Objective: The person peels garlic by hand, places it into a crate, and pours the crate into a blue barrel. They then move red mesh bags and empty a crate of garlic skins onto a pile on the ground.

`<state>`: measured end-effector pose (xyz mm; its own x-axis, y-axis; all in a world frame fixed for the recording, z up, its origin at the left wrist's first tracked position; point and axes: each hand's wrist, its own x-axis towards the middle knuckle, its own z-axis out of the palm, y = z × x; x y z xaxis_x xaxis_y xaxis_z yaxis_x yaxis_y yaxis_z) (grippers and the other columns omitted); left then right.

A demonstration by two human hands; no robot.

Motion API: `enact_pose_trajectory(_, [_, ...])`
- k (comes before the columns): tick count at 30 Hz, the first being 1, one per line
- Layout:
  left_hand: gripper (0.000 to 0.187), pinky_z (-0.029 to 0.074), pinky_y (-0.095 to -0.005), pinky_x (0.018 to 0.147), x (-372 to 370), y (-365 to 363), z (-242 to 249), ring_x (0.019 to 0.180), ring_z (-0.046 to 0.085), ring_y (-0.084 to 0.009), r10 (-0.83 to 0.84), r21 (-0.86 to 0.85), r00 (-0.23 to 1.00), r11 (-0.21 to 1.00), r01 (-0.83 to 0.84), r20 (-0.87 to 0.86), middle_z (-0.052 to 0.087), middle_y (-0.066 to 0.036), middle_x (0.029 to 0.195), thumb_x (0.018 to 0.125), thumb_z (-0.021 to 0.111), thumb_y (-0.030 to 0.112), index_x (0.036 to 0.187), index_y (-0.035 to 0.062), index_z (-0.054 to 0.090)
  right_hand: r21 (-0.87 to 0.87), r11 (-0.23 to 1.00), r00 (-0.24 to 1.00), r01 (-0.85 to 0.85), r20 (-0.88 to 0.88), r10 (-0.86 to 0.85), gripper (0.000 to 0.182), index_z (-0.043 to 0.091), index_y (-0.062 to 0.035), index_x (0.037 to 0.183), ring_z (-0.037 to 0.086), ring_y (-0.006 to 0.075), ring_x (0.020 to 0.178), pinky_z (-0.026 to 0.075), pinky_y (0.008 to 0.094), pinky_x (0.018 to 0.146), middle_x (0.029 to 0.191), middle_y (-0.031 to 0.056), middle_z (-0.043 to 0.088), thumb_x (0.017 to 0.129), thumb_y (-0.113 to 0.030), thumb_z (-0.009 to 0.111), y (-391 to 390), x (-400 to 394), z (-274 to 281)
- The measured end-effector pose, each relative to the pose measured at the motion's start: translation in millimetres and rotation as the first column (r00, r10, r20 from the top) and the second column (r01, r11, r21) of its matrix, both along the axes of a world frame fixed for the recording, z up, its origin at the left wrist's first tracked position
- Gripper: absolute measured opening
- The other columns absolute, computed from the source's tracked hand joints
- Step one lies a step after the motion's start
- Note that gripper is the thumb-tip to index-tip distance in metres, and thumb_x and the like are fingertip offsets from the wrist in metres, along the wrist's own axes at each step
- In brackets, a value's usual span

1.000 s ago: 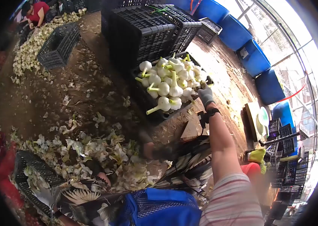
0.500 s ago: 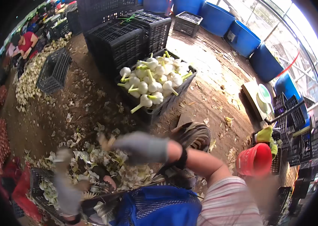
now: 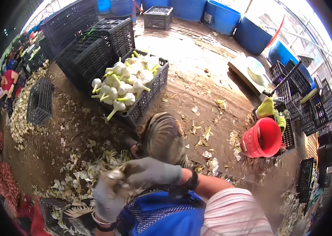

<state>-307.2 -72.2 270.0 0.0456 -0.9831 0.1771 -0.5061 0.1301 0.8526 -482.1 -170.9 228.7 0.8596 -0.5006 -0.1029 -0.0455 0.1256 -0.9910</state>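
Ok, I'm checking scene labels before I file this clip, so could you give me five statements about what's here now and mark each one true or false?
1. The left hand and right hand are both gloved. True.
2. White bulbs are heaped in a dark crate. True.
3. The red bucket stands between the hands and the heaped crate. False: it is off to the right of both.
4. The right arm's sleeve is plain green. False: it is striped pink and white.
5. The hands are far apart. False: they are close together, in front of the body.
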Motion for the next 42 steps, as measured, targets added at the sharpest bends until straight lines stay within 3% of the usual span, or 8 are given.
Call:
enact_pose_trajectory(7, [0.067,0.046,-0.0455,0.094,-41,-35,24,0.117,0.050,-0.0355,-0.168,-0.103,0.882,0.966,0.236,0.441,0.049,-0.020,0.126,0.077,0.074,0.040,0.128,0.0034,0.051,0.864,0.503,0.804,0.004,0.296,-0.516,0.030,0.055,-0.0062,0.124,0.061,0.0094,0.087,0.053,0.0270,0.072,0.107,0.0020,0.063,0.099,-0.022,0.051,23,-35,-1])
enact_pose_trajectory(10, [0.068,0.045,-0.0450,0.100,-36,-38,17,0.122,0.049,-0.0327,-0.045,-0.243,0.974,0.965,0.099,0.220,0.048,-0.017,0.132,0.082,0.070,0.051,0.130,0.0054,0.052,0.372,0.696,0.699,0.614,0.153,-0.699,0.022,0.062,-0.0062,0.111,0.058,0.0082,0.074,0.050,0.0255,0.066,0.096,0.0006,0.064,0.092,-0.017,0.060,4,-110,18])
enact_pose_trajectory(13, [0.061,0.045,-0.0400,0.101,-2,-32,21,0.123,0.050,-0.0280,0.020,-0.229,0.970,0.973,0.037,0.244,0.050,-0.015,0.135,0.089,0.065,0.045,0.134,0.0051,0.050,-0.002,0.089,0.088,0.996,0.155,-0.984,0.017,0.068,-0.0055,0.103,0.057,0.0089,0.070,0.048,0.0239,0.065,0.088,0.0009,0.065,0.087,-0.011,0.064,-9,-225,10])
enact_pose_trajectory(15, [0.058,0.046,-0.0384,0.100,27,-27,14,0.121,0.052,-0.0259,0.151,-0.245,0.975,0.964,-0.108,0.165,0.051,-0.015,0.135,0.092,0.063,0.040,0.135,0.0037,0.048,-0.554,-0.365,-0.291,0.749,0.220,-0.931,0.023,0.068,-0.0010,0.096,0.059,0.0177,0.068,0.047,0.0325,0.065,0.079,0.0070,0.066,0.089,-0.022,0.064,-13,-327,-14])
enact_pose_trajectory(19, [0.048,0.046,-0.0341,0.097,94,6,24,0.113,0.056,-0.0206,0.403,-0.325,0.915,0.863,-0.386,-0.018,0.051,-0.013,0.135,0.097,0.057,0.020,0.138,-0.0007,0.045,-0.999,0.019,-0.500,0.048,-0.041,-0.865,0.046,0.063,0.0020,0.117,0.063,0.0315,0.100,0.049,0.0403,0.087,0.109,0.0194,0.067,0.084,-0.029,0.068,3,-437,-40])
enact_pose_trajectory(22, [0.042,0.046,-0.0324,0.095,102,32,57,0.109,0.058,-0.0194,0.696,-0.275,0.717,0.697,-0.662,0.039,0.053,-0.012,0.130,0.097,0.052,0.014,0.136,-0.0021,0.047,-0.948,-0.316,-0.235,0.038,0.299,-0.925,0.032,0.067,0.0018,0.108,0.064,0.0301,0.084,0.051,0.0371,0.079,0.099,0.0140,0.070,0.087,-0.022,0.067,-23,-414,-74])
enact_pose_trajectory(29, [0.036,0.047,-0.0338,0.097,106,89,102,0.107,0.059,-0.0197,0.791,-0.389,0.576,0.474,-0.790,-0.206,0.058,-0.011,0.123,0.099,0.044,0.012,0.132,-0.0023,0.050,-0.401,0.227,0.270,0.887,0.055,-0.961,0.019,0.069,0.0024,0.105,0.063,0.0111,0.091,0.049,0.0231,0.083,0.101,0.0067,0.070,0.093,-0.012,0.063,-70,-220,-60])
enact_pose_trajectory(42, [0.030,0.046,-0.0282,0.086,117,194,53,0.091,0.060,-0.0147,0.828,-0.315,0.470,0.378,-0.871,-0.305,0.064,-0.006,0.101,0.095,0.054,0.021,0.116,0.0003,0.060,-0.475,0.615,0.757,0.629,0.194,-0.624,0.018,0.069,0.0041,0.100,0.059,0.0088,0.079,0.048,0.0239,0.074,0.086,0.0041,0.068,0.095,-0.009,0.058,-24,-82,-21])
